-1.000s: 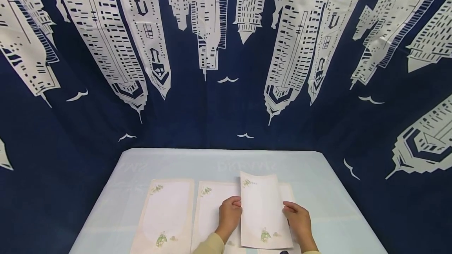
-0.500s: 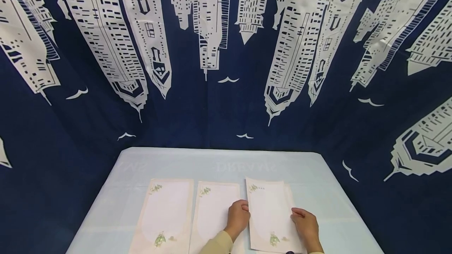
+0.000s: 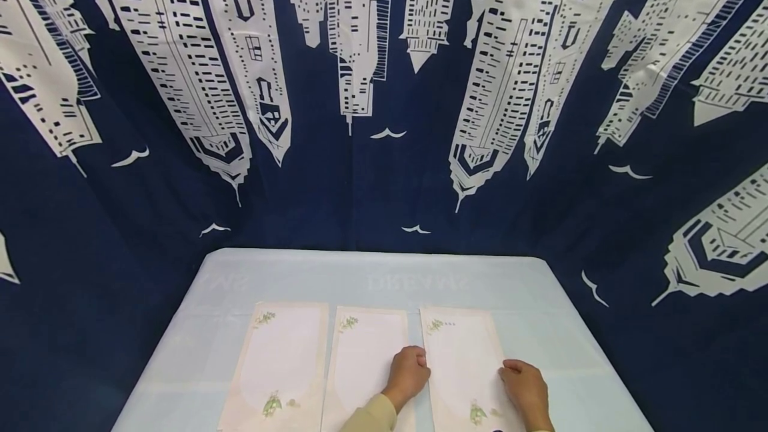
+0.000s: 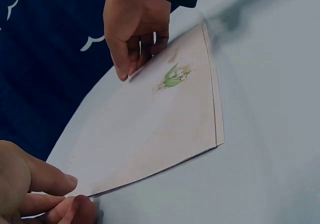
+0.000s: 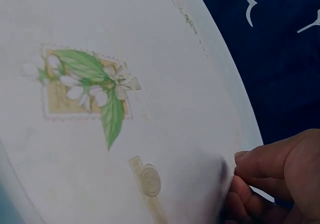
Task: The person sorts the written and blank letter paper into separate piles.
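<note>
A sheet of decorated letter paper (image 3: 465, 365), pale with green floral prints, lies at the right end of a row. At its left edge my left hand (image 3: 409, 373) pinches the paper between thumb and fingers. My right hand (image 3: 527, 389) pinches the right edge, and the right wrist view shows the paper bowing a little near those fingertips (image 5: 245, 159). In the left wrist view, a second edge shows beneath the sheet's border, so it lies on another sheet. The leaf-and-flower print (image 5: 90, 84) fills much of the right wrist view.
Two more sheets of the same design, a left one (image 3: 282, 365) and a middle one (image 3: 369, 359), lie flat beside it. They rest on a pale blue table (image 3: 180, 352). Behind hangs a dark blue cloth (image 3: 324, 199) printed with white buildings.
The held sheet has come down and to the right, from raised above the table to lying over the sheet below. Both hands moved right with it, keeping hold of its edges.
</note>
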`<state>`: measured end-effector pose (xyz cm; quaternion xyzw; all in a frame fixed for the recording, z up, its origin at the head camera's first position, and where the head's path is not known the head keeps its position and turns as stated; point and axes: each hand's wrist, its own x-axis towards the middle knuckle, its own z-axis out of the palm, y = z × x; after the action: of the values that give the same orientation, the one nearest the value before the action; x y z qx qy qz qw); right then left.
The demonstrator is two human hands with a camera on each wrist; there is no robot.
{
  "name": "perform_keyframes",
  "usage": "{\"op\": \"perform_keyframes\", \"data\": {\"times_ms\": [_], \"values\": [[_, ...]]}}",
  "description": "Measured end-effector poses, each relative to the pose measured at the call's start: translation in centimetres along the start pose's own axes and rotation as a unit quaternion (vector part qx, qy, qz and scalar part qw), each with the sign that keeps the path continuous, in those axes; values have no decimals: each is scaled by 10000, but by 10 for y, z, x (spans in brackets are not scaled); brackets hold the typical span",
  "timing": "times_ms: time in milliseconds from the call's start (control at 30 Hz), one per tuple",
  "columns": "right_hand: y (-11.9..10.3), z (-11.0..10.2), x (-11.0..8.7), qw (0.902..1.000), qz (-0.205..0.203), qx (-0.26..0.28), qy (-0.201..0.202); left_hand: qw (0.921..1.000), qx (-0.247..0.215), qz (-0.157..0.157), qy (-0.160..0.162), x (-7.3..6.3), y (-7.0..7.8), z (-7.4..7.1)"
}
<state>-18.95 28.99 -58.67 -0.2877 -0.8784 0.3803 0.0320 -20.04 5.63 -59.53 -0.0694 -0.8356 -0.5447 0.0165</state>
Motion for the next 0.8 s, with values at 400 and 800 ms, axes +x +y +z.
{"op": "perform_keyframes", "data": {"times_ms": [400,800], "values": [[-12,-5,-11,9982,-385,354,-292,9994,-321,-72,104,3,-4,-42],[-49,33,-36,9890,-1039,720,-769,9955,30,-615,722,-5,-29,-121]]}}
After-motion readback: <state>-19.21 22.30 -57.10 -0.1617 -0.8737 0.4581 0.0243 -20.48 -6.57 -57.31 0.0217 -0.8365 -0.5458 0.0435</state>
